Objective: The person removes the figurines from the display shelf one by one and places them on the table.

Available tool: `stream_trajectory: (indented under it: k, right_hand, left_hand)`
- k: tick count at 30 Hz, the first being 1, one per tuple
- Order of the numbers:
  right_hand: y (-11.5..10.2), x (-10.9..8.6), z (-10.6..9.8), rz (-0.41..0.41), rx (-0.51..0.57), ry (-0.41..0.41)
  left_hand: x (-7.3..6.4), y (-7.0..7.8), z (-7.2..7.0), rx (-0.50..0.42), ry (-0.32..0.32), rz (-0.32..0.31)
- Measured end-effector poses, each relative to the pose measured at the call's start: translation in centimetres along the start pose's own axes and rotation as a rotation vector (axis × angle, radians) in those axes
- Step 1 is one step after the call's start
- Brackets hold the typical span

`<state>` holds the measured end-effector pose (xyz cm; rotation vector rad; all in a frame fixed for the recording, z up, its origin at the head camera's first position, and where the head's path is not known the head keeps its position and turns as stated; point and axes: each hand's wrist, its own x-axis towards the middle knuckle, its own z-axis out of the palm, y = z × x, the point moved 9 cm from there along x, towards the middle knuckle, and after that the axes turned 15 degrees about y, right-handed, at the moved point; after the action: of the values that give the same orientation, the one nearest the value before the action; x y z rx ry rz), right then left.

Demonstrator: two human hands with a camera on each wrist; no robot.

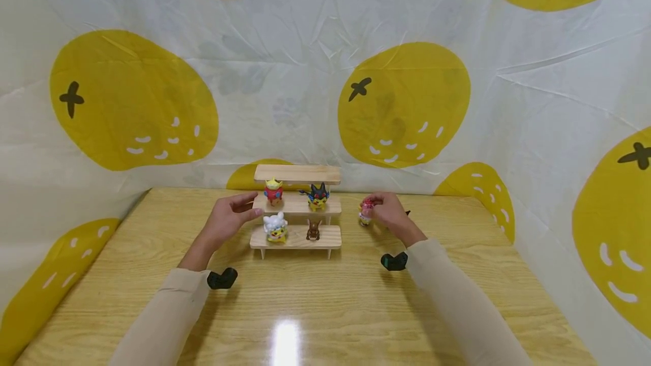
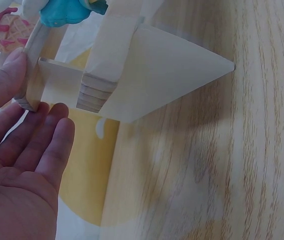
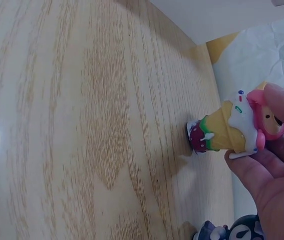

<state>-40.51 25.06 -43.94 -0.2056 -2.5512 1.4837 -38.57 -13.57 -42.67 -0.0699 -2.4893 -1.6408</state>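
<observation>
My right hand (image 1: 389,209) pinches the pink head of an ice-cream-cone figurine (image 3: 234,125), right of the shelf. Its cone stands above a dark red, dotted base near the tabletop. My left hand (image 1: 226,218) holds the left end of the middle tier of a three-tier wooden display shelf (image 1: 297,244); thumb and fingers (image 2: 56,145) lie on opposite sides of the board. The middle tier bears a red figurine with a yellow crown (image 1: 273,192) and a black-and-yellow figurine (image 1: 317,197). Below stand a white-hooded yellow figurine (image 1: 276,227) and a small brown figurine (image 1: 313,230).
A black-and-white figurine (image 3: 244,230) shows under my right hand in the right wrist view. The wooden table (image 1: 315,298) meets a white cloth (image 1: 300,83) with yellow fruit prints behind and at the sides. Black devices (image 1: 222,279) hang by both wrists.
</observation>
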Motion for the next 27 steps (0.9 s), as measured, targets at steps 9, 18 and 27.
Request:
stream_trajectory:
  k: [9, 18, 27]
  right_hand:
    - [-0.1, 0.04, 0.15, -0.023, 0.033, -0.005]
    - [0.19, -0.17, 0.02, -0.036, 0.056, -0.005]
    - [0.46, -0.02, 0.02, -0.029, 0.066, 0.0]
  left_hand:
    - [0.12, 0.02, -0.04, -0.001, 0.008, 0.0]
    - [-0.05, -0.01, 0.01, -0.002, 0.002, 0.003]
    - [0.01, -0.01, -0.05, 0.006, 0.008, 0.01]
